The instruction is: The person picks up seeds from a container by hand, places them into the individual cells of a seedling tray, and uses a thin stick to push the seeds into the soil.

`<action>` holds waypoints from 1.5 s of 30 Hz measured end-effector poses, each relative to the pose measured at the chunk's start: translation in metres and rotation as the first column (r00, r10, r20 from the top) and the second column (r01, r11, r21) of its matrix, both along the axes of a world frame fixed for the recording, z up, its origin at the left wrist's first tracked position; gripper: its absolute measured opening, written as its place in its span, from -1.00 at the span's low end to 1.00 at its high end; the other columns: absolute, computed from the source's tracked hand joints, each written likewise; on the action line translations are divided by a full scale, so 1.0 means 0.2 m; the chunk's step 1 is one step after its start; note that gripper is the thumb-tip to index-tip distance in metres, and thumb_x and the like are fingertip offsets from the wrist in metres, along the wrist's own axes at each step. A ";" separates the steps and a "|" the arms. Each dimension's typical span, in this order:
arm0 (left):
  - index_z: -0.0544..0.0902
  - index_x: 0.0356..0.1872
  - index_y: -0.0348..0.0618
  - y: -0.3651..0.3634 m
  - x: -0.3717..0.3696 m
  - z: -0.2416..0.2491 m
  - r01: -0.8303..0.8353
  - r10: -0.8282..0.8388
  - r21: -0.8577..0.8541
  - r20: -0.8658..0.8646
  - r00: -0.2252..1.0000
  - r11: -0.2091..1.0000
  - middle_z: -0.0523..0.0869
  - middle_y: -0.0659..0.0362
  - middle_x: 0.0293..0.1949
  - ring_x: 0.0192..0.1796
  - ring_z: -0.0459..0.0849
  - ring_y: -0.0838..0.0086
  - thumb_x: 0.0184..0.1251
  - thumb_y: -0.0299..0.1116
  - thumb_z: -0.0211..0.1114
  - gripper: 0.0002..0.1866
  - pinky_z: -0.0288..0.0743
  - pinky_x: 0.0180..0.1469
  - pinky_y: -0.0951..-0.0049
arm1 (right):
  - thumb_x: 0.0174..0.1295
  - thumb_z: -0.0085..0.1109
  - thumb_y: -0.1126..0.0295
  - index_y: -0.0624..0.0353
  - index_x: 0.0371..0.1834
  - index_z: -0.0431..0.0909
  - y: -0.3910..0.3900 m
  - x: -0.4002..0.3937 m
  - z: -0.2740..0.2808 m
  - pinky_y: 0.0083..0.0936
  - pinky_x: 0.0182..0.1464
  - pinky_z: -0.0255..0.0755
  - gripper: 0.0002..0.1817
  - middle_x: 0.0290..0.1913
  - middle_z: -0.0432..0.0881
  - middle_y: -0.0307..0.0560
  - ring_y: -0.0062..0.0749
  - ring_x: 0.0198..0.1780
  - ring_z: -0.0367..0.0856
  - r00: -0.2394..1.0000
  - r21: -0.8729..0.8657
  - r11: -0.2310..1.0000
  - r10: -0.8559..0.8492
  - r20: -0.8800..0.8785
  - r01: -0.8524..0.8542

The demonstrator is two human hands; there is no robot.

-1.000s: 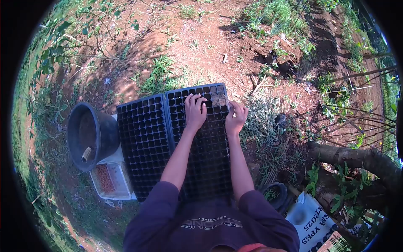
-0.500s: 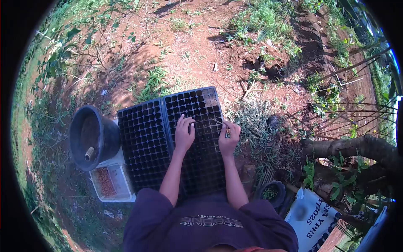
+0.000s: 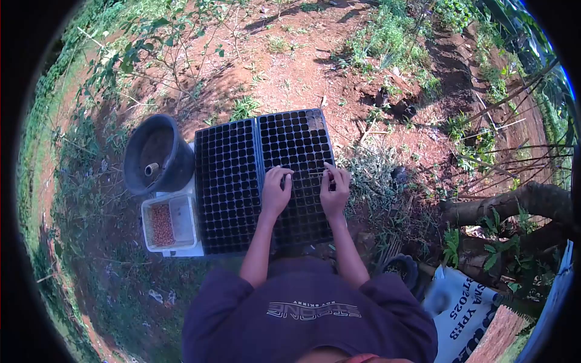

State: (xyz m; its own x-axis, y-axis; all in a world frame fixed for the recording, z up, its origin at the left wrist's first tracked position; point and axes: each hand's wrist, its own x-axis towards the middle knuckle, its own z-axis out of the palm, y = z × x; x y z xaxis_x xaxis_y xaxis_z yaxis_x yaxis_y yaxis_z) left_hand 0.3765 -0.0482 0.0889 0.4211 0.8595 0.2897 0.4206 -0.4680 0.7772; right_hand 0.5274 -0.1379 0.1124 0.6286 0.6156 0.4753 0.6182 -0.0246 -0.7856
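Observation:
Two black seedling trays (image 3: 227, 181) lie side by side in front of me, with rows of small square cells. My left hand (image 3: 276, 192) is over the right-hand seedling tray (image 3: 293, 136), its fingers bent and thumb close to the fingertips. What lies between them, if anything, is too small to make out. Near that tray's right edge, my right hand (image 3: 335, 192) pinches a thin stick (image 3: 317, 174) that points left over the cells. Cells at the tray's far right corner look filled with brownish soil; depth in the others is hard to judge.
Left of the trays stands a dark bucket (image 3: 137, 175) with a short cylindrical piece (image 3: 151, 169) inside. A white container (image 3: 186, 221) below it holds reddish-brown seeds (image 3: 162, 225). At right are a thick branch (image 3: 508, 207), a dark pot (image 3: 404, 266) and a printed white sack (image 3: 454, 308).
The camera view has shifted, so trays and bucket appear further right. My left fingers have drawn in closer to the thumb. Both hands stay over the right-hand tray.

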 end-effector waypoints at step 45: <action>0.71 -0.07 -0.07 0.24 -1.98 -0.33 0.174 -0.168 0.029 -0.155 0.974 0.984 0.64 0.07 0.06 0.29 0.44 0.04 0.33 -0.46 0.28 -0.81 0.30 0.41 0.06 | 0.31 0.38 0.34 0.03 -0.06 0.79 0.14 -2.00 -0.63 -0.32 0.04 0.53 -0.82 -0.22 0.65 -0.11 -0.24 -0.08 0.61 0.948 -0.347 0.893 -0.316 -0.028 0.287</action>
